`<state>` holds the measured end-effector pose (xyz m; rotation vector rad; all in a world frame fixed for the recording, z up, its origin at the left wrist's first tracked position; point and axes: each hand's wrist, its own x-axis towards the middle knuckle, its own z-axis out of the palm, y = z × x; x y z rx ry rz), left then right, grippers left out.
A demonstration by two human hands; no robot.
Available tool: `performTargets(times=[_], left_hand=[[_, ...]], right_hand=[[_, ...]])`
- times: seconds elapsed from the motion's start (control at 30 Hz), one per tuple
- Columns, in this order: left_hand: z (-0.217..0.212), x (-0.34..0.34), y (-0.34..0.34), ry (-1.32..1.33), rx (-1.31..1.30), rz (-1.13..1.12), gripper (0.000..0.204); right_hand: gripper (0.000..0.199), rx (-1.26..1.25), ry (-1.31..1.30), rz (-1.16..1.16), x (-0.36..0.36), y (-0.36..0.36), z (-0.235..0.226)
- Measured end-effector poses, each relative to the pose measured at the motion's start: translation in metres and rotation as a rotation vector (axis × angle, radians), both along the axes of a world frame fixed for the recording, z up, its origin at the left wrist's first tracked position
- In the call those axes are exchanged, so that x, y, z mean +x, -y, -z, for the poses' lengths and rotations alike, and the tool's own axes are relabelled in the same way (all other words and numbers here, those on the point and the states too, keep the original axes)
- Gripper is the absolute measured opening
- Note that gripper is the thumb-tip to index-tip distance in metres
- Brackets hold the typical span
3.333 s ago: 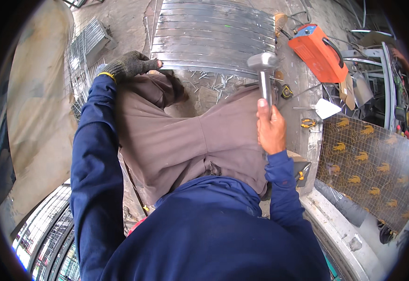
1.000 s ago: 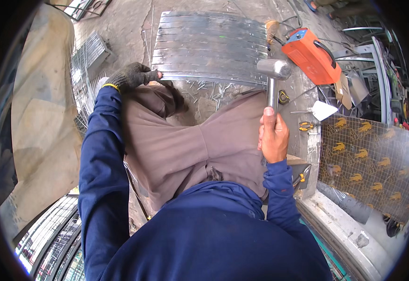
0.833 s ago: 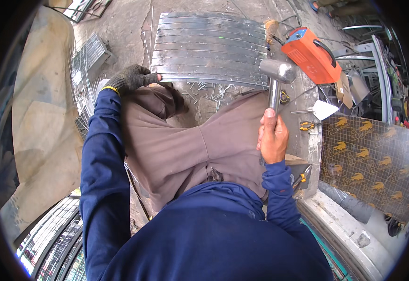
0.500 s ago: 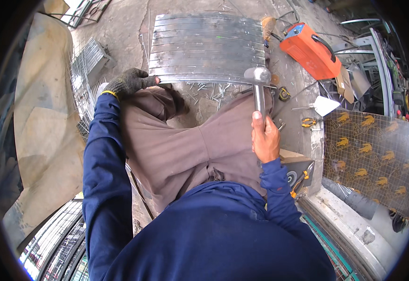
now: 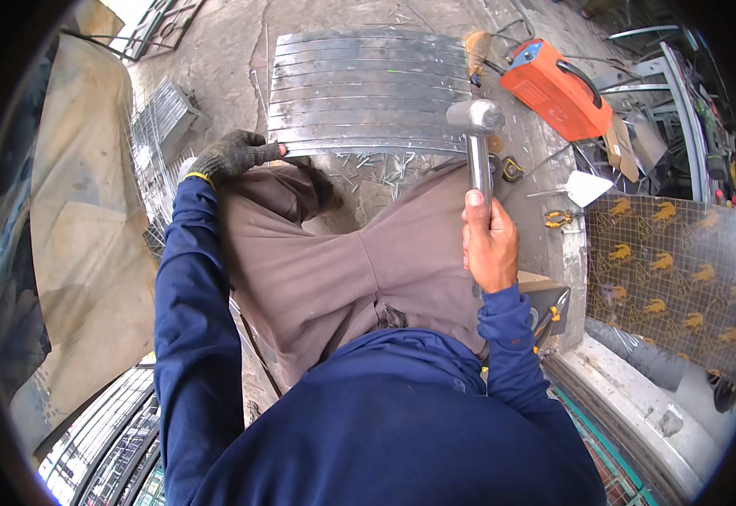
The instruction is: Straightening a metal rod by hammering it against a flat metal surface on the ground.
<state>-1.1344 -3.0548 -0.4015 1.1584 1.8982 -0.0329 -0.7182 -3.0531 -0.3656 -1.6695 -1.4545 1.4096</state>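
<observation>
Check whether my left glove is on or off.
On: the dark knitted glove covers your left hand, with one bare fingertip showing.

A slatted metal panel [image 5: 368, 93] spans 12 o'clock; the gloved left hand [image 5: 231, 158], at 10 o'clock, holds its near-left corner. The bare right hand [image 5: 490, 244], at 3 o'clock, grips a steel hammer [image 5: 478, 156] with its head at 1 o'clock. An orange machine [image 5: 552, 91] sits between 1 and 2, yellow-handled pliers [image 5: 558, 219] and a patterned board [image 5: 671, 291] near 3, a stained tan sheet [image 5: 89, 219] at 9.
</observation>
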Motion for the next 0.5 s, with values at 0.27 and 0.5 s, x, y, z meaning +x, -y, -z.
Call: performTargets(times=[0.27, 0.5], left_hand=[[-0.005, 0.003, -0.002, 0.04, 0.009, 0.0, 0.076], [0.009, -0.003, -0.005, 0.066, -0.025, 0.008, 0.075]], right_hand=[[0.051, 0.019, -0.043, -0.004, -0.008, 0.006, -0.002], [0.05, 0.125, 0.089, -0.114, 0.0, 0.014, 0.068]])
